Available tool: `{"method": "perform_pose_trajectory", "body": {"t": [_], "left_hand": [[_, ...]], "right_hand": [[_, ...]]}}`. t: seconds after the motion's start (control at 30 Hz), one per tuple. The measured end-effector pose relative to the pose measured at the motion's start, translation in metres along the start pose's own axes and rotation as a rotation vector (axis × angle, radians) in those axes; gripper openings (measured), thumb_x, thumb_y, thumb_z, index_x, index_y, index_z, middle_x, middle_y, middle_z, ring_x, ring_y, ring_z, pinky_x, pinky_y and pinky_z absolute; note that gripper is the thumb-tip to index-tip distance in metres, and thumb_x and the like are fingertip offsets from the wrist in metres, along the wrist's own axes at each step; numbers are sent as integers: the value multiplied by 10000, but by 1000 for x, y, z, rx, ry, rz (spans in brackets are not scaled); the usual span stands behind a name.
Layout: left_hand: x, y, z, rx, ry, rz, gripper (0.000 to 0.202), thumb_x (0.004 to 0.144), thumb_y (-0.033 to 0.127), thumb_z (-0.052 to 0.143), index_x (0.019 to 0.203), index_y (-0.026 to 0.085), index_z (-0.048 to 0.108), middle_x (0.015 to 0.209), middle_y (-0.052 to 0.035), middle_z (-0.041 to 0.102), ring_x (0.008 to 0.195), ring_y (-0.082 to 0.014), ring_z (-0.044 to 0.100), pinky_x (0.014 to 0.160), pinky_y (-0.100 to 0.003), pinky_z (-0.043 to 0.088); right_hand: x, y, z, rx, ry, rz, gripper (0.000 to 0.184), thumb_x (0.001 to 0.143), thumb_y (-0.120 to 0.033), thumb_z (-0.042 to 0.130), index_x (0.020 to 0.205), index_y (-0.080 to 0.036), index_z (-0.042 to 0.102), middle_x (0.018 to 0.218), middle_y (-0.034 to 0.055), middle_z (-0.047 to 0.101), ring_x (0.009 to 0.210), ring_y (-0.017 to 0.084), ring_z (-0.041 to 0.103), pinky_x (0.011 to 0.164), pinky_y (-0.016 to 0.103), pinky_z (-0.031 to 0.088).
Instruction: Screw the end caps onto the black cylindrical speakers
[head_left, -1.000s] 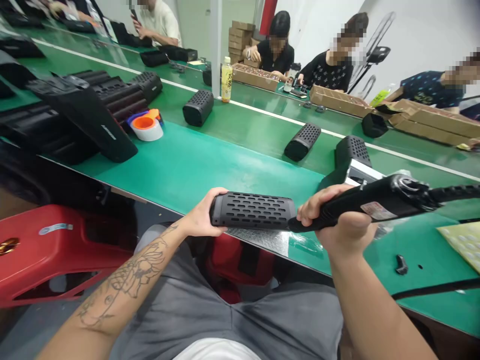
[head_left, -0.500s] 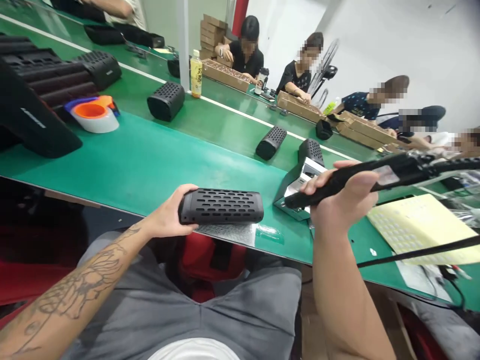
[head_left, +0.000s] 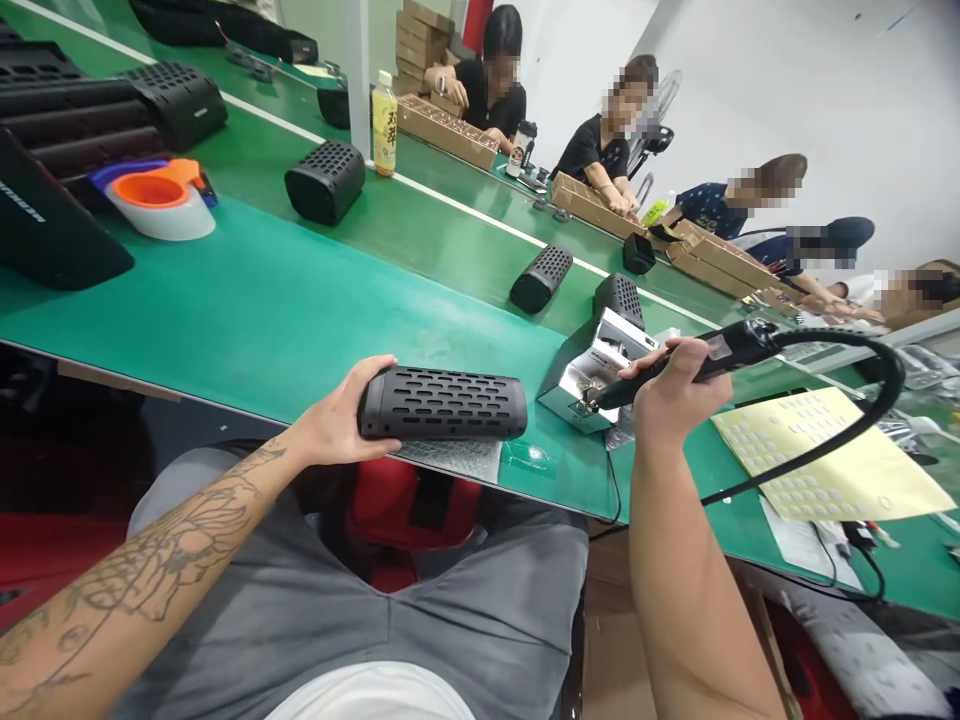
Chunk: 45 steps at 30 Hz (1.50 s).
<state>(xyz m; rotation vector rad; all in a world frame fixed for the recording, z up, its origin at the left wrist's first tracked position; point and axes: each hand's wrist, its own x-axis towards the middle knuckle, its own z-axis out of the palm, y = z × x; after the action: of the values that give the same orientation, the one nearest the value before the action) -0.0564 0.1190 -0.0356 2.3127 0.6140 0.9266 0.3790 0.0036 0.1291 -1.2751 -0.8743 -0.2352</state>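
While the left hand (head_left: 349,415) grips the left end of a black perforated casing (head_left: 450,403), thumb along the near side and fingers over the far side, the right hand (head_left: 679,390) is wrapped around a black handheld tool (head_left: 727,350) beside a silver-faced box (head_left: 574,393). Left of that box, the casing lies lengthwise above a speckled grey patch (head_left: 450,459) at the near edge of the green bench (head_left: 300,320); whether its underside rests there cannot be made out. The tool's slim end points down and left at the front of the box, and whether the two touch is too small to tell. Right of the box, a thick black cable (head_left: 887,390) loops from the tool's other end back toward the right forearm.

Just behind the box stands a second casing (head_left: 621,296), with a third casing (head_left: 541,278) to its left. Well left of the box are a fourth casing (head_left: 326,182), a yellow bottle (head_left: 385,125) near a pale post (head_left: 360,80), a white tape roll (head_left: 176,218) with an orange core, and a heap of black cases (head_left: 97,110). Right of the box, a yellow sheet (head_left: 885,470) bears rows of pale round stickers. Beyond the box, co-workers (head_left: 600,145) sit behind cardboard trays (head_left: 450,132).
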Motion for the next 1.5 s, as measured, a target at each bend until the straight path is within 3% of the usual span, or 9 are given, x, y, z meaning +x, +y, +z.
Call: {"method": "perform_pose_trajectory", "body": {"t": [0.23,0.43,0.57,0.7,0.93,1.13,1.3,1.5], "left_hand": [[2,3,3,-37,33,6,1215,918,492,1021,1915,317,351,1853,-200,564,1718,-454,631,1446,-600,556],[4,7,5,-34,54,8,1201,882,447,1036,1884,285,396,1825,-214,598,1703,-450,645,1453,-601,547],[6,9,6,-46,53,-19,1190,860,430,1034,1869,264,424,1821,-215,607,1700,-448,647,1451,-589,554],[7,10,7,-62,49,-20,1192,855,430,1032,1868,246,430,1831,-223,598,1706,-456,640,1456,-591,551],[8,10,7,-72,51,10,1193,859,404,1046,1866,243,426,1820,-231,600,1705,-457,642,1457,-590,547],[8,10,7,-84,54,7,1211,828,390,1064,1855,261,434,1804,-221,611,1683,-461,661,1446,-589,558],[9,10,8,-75,40,-32,1192,830,412,1054,1841,257,442,1789,-209,620,1680,-451,661,1445,-575,559],[10,10,7,-72,45,-46,1184,809,442,1070,1818,266,477,1771,-196,637,1662,-453,673,1438,-584,566]], "right_hand": [[-32,-72,10,271,-40,85,669,970,-937,801,956,-273,722,597,-66,604,429,192,614,425,343,534],[-80,-119,39,559,-468,208,720,828,-1003,895,1003,-320,750,620,-56,650,438,219,637,458,386,579],[-100,-122,65,566,-496,194,706,895,-1015,833,1046,-334,720,633,-75,644,452,204,633,494,388,600],[-105,-117,77,532,-555,215,701,852,-1020,879,1030,-361,722,647,-58,638,477,218,636,498,416,601],[-108,-114,83,550,-609,193,645,916,-966,876,988,-344,720,650,-42,623,475,211,619,482,408,576],[-109,-113,87,529,-677,214,703,811,-999,925,916,-347,684,605,-55,606,444,203,568,473,406,566],[-108,-114,89,593,-693,203,629,856,-913,962,920,-341,705,612,-65,614,432,182,557,472,377,564],[-109,-115,91,619,-709,240,655,863,-914,944,979,-305,732,602,-80,619,411,155,551,444,325,542]]}}
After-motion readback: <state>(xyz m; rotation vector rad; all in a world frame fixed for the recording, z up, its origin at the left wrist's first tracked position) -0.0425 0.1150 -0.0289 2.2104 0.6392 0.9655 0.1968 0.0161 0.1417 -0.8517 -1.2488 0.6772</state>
